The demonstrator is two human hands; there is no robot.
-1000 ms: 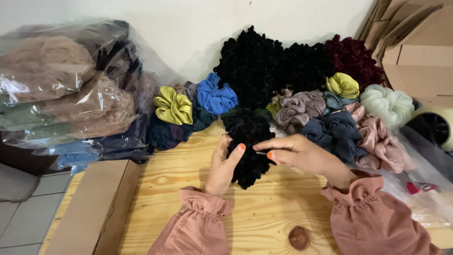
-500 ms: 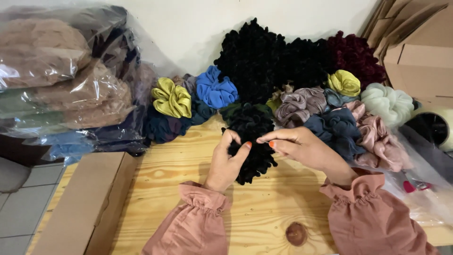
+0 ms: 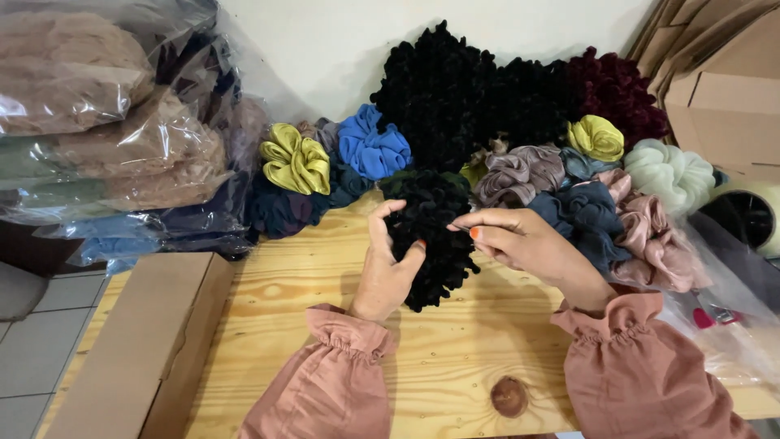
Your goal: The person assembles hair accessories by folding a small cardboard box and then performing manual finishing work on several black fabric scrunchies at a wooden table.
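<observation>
Left hand (image 3: 388, 272) now clasping the black scrunchie (image 3: 431, 232) higher; right hand (image 3: 520, 244) pinching its edge, lifted slightly off the bench (image 3: 325, 325).

My left hand (image 3: 386, 268) and right hand (image 3: 520, 244) meet on a scrunchie (image 3: 435, 232) near the middle of the bench (image 3: 455, 358). Behind it, a heap of scrunchies (image 3: 520, 130) lines the far edge against the wall. Bagged bundles (image 3: 106, 138) stack at the far left corner. A cardboard box (image 3: 138, 349) lies along the left edge; more cartons (image 3: 723, 106) stand at the far right.
</observation>
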